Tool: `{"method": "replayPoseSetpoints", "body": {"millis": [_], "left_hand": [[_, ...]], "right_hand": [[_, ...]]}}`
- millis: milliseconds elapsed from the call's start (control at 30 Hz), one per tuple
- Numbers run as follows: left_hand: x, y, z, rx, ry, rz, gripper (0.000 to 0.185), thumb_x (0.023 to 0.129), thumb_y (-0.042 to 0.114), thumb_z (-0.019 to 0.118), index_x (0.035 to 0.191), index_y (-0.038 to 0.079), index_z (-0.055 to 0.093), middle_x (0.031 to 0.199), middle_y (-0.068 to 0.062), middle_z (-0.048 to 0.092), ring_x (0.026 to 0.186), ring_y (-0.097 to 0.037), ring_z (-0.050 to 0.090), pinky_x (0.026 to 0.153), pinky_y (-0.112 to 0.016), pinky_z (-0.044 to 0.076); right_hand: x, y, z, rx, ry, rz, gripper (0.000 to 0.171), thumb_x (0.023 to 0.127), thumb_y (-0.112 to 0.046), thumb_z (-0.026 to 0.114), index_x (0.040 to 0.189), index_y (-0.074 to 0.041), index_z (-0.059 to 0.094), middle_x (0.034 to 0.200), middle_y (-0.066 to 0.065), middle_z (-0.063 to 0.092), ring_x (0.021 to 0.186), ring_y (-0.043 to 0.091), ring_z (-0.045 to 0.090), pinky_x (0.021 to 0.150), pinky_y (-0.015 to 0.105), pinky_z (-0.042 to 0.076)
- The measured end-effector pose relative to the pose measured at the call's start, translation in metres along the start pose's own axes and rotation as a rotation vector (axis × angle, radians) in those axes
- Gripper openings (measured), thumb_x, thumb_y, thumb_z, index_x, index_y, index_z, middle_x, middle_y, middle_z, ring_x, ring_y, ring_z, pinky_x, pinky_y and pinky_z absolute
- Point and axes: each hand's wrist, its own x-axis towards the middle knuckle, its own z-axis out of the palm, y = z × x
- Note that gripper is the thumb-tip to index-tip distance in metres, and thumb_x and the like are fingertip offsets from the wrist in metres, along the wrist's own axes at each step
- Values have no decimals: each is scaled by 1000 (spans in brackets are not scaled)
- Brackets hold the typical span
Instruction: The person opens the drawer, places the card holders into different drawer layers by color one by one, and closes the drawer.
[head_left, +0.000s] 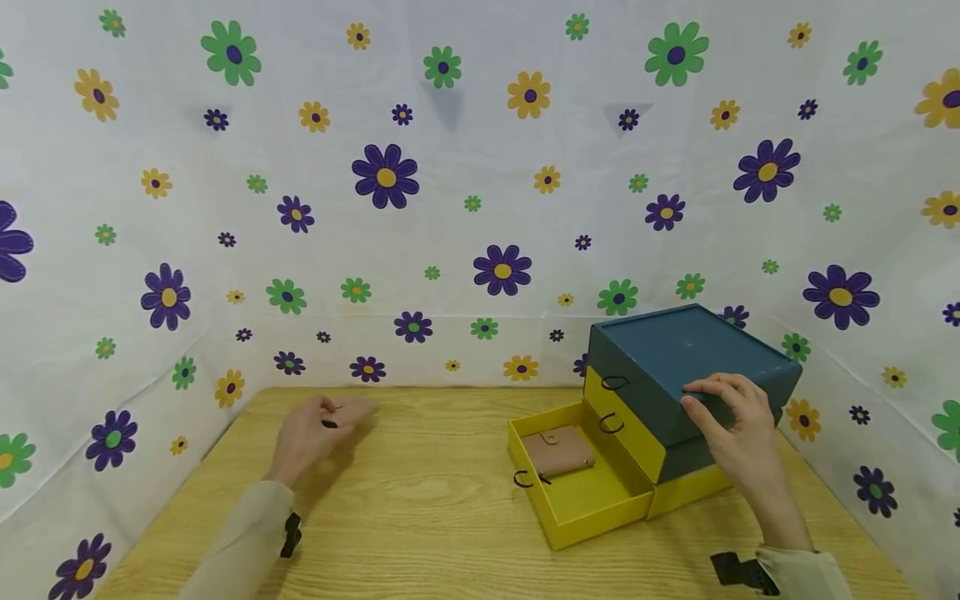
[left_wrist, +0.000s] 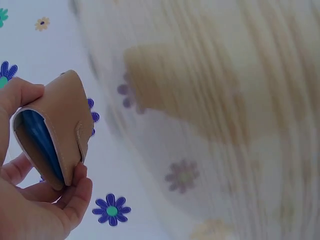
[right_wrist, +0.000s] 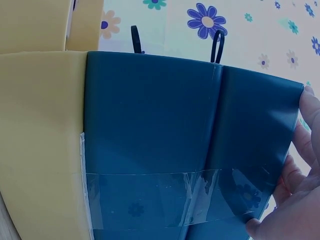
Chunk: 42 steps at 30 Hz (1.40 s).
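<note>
My left hand (head_left: 311, 429) is over the left part of the table. In the left wrist view it grips a tan leather wallet (left_wrist: 62, 117) between thumb and fingers, its blue inside showing along one edge. My right hand (head_left: 746, 421) rests on a blue and yellow drawer box (head_left: 697, 350), fingers at the top edge and thumb against the taped side (right_wrist: 150, 115). The lowest yellow drawer (head_left: 607, 523) of the box is pulled out. Inside it, towards the back, lies a pinkish-tan wallet (head_left: 558, 450) with a snap strap.
The wooden table (head_left: 420, 500) meets a white cloth backdrop (head_left: 450, 242) with printed flowers behind and at both sides. Black loop pulls (head_left: 611, 422) stick out from the drawer fronts. The open drawer juts out towards the middle of the table.
</note>
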Motion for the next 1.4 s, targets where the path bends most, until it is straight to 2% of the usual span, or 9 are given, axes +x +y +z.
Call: {"method": "replayPoseSetpoints", "body": {"millis": [133, 300, 567, 800, 900, 1067, 1167, 1267, 1400], "left_hand": [[-3, 4, 4, -6, 38, 27, 42, 84, 32, 75, 109, 4, 57, 101, -22, 67, 80, -28, 59, 66, -37, 49], [-4, 16, 10, -14, 71, 51, 41, 83, 31, 76, 108, 6, 56, 82, -13, 62, 66, -21, 49, 54, -28, 37], [-6, 43, 20, -82, 82, 98, 42, 81, 27, 77, 110, 6, 55, 99, -21, 67, 74, -23, 52, 57, -27, 39], [-7, 60, 28, -133, 119, 148, 42, 79, 27, 80, 108, 7, 58, 108, -21, 69, 82, -26, 59, 60, -27, 43], [-8, 67, 31, -145, 127, 173, 42, 79, 28, 81, 108, 7, 59, 109, -19, 69, 88, -27, 62, 66, -29, 46], [-10, 79, 36, -169, 133, 206, 41, 77, 27, 82, 105, 9, 59, 104, -16, 69, 81, -25, 60, 60, -26, 43], [-12, 85, 39, -172, 127, 221, 40, 77, 25, 82, 105, 9, 58, 107, -17, 69, 89, -28, 63, 64, -29, 46], [-14, 91, 41, -171, 121, 239, 40, 77, 25, 82, 106, 10, 59, 114, -18, 67, 103, -32, 63, 75, -36, 50], [-15, 98, 46, -177, 109, 270, 40, 78, 25, 82, 107, 10, 59, 115, -16, 67, 106, -31, 62, 80, -40, 50]], "right_hand": [[0, -3, 2, 0, -15, 0, 14, 93, -8, 66, 105, 0, 68, 114, 15, 51, 124, 40, 33, 97, 67, 22], [2, -4, 4, 6, -10, -11, 13, 92, -6, 67, 103, 0, 69, 112, 13, 51, 125, 40, 33, 99, 67, 21], [3, -3, 1, 9, 5, -20, 12, 91, -5, 67, 103, 1, 69, 112, 13, 51, 124, 39, 34, 99, 67, 22], [2, -3, 0, 5, -8, 0, 13, 92, -6, 66, 104, 0, 68, 114, 13, 51, 125, 39, 32, 98, 67, 22], [2, -3, 0, 6, -11, 4, 14, 92, -7, 66, 104, 0, 68, 114, 13, 51, 125, 39, 32, 99, 68, 21], [1, -3, 0, 0, -12, 10, 14, 92, -7, 66, 104, 0, 68, 114, 14, 51, 126, 40, 32, 99, 69, 21], [0, -1, 0, -6, -14, 9, 15, 93, -8, 66, 105, 0, 68, 115, 16, 50, 126, 42, 31, 99, 70, 20], [0, -1, 0, -6, -14, 8, 15, 93, -8, 66, 105, 1, 68, 115, 16, 50, 126, 42, 31, 99, 70, 21], [0, -2, -1, -11, -7, 9, 15, 92, -7, 66, 104, 1, 69, 114, 15, 51, 126, 41, 32, 98, 68, 22]]}}
